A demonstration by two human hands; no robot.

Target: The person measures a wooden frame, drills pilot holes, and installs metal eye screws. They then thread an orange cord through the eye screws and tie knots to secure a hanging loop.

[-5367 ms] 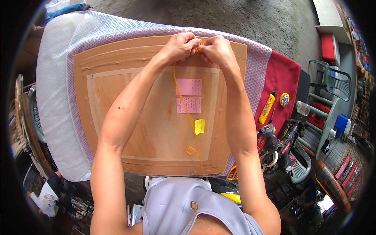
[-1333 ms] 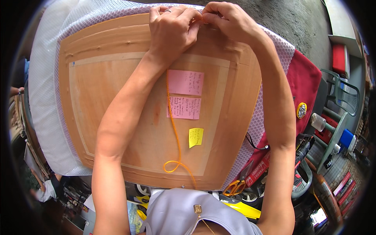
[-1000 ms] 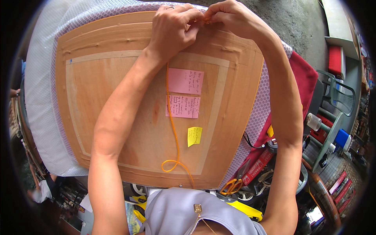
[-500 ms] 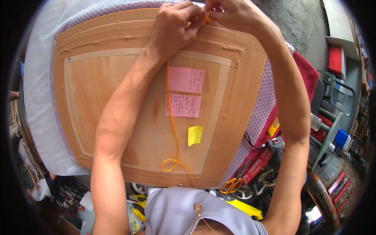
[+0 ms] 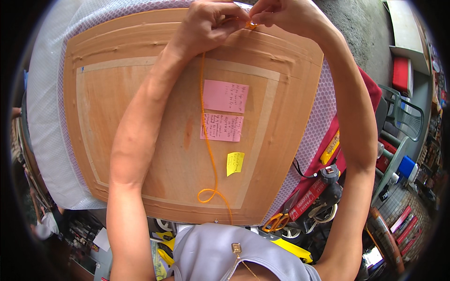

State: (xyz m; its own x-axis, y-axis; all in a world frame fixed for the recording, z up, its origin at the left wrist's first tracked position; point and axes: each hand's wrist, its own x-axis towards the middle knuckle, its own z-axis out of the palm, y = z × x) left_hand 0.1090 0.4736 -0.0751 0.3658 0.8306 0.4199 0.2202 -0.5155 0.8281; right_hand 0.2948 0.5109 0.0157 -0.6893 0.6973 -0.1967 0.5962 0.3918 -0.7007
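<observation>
A large framed panel with a brown taped backing [image 5: 140, 140] lies face down in front of me. At its far edge, my left hand [image 5: 211, 23] pinches an orange cord [image 5: 211, 159] close to a small orange knot [image 5: 251, 25]. From there the cord runs down across the panel, makes a loop, and reaches the near edge. My right hand [image 5: 276, 14] is at the other side of the knot with fingers pinched together; the cord end between them is too small to make out clearly. Two pink notes [image 5: 226, 96] and a yellow note [image 5: 235, 164] are stuck on the backing.
Bubble wrap [image 5: 47, 140] lies under the panel, with red cloth [image 5: 370, 89] at the right. Orange-handled scissors [image 5: 276, 222], a tape measure [image 5: 330, 173] and a yellow tool [image 5: 331, 149] lie by the right edge. A green plastic chair [image 5: 408, 117] stands farther right.
My right hand has shifted slightly right, away from the knot, and my left hand has turned a little. More of the orange knot shows between them.
</observation>
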